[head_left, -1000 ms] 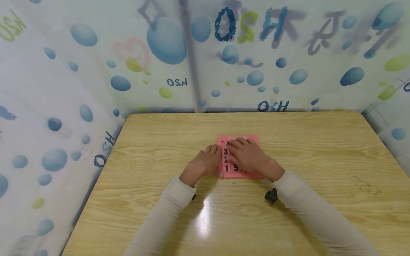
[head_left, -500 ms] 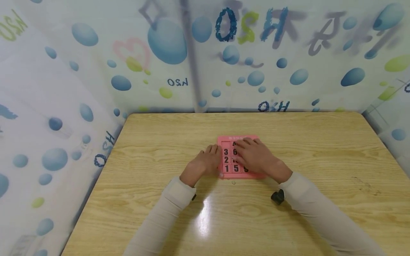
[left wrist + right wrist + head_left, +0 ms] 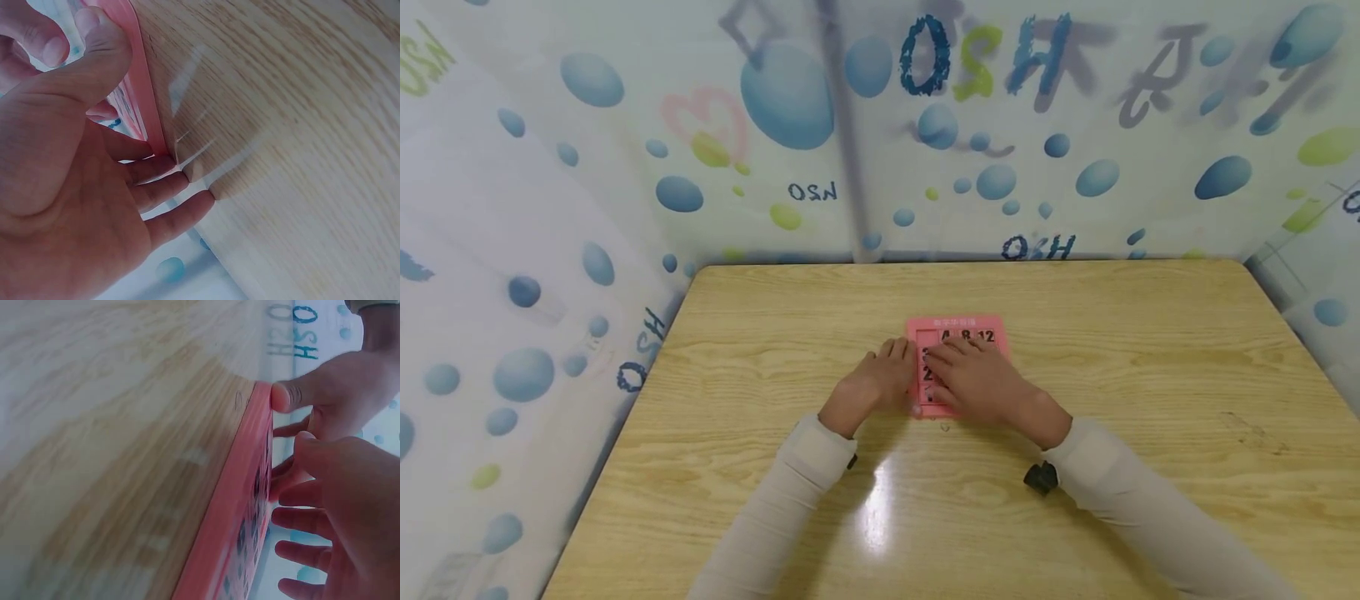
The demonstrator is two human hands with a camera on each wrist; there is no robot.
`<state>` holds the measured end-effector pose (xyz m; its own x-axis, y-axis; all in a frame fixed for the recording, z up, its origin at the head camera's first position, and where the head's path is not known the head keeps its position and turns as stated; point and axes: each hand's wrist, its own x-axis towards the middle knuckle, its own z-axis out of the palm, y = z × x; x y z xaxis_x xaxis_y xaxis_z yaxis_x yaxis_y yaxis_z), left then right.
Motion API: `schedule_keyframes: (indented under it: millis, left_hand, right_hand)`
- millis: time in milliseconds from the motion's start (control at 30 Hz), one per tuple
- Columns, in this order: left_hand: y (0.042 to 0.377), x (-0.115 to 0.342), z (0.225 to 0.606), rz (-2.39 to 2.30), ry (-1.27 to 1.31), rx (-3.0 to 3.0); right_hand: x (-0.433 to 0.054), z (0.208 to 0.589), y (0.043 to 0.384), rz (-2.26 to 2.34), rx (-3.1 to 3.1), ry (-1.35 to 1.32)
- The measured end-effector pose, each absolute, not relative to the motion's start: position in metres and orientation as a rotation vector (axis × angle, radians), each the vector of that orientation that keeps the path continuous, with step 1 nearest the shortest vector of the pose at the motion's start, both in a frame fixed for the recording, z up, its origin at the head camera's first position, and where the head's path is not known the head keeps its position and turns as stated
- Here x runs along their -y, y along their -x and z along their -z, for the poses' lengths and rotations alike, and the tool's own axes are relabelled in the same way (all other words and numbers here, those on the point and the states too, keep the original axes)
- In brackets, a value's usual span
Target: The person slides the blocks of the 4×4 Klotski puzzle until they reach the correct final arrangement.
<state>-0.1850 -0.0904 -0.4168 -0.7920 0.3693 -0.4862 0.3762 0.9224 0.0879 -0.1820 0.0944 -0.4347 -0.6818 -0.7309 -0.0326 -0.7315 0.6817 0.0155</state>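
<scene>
A pink sliding number puzzle (image 3: 958,322) lies flat on the table. Its top row shows 4, 8 and 12, with a bare slot at the upper left corner. My left hand (image 3: 880,379) rests along the puzzle's left edge; in the left wrist view its fingertips (image 3: 209,195) touch the tabletop. The right wrist view shows the left thumb (image 3: 285,397) against the near corner of the pink frame. My right hand (image 3: 981,383) spreads over the tiles, fingers fairly straight, its fingertips near the left column. It hides most lower tiles; whether its fingertips touch them I cannot tell.
The wood-grain table (image 3: 1150,350) spreads around the puzzle. Behind it and at the left stand pale wall sheets (image 3: 1037,100) printed with blue and green drops. A small black device (image 3: 1041,477) is at the right wrist.
The 4 tile has slid right, baring the upper left slot. My right hand moved right, then back left and nearer to me over the tiles. My left hand stayed put.
</scene>
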Motion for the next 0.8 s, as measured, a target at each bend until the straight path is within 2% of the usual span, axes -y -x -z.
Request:
schedule_keyframes:
  millis: [200, 800]
  left_hand:
    - [0.184, 0.090, 0.416, 0.028, -0.545, -2.575]
    - [0.185, 0.090, 0.417, 0.048, -0.555, -2.573]
  right_hand:
    - [-0.089, 0.433, 0.180, -0.041, -2.855, 1.198]
    - [-0.084, 0.436, 0.200, -0.003, -2.871, 1.107]
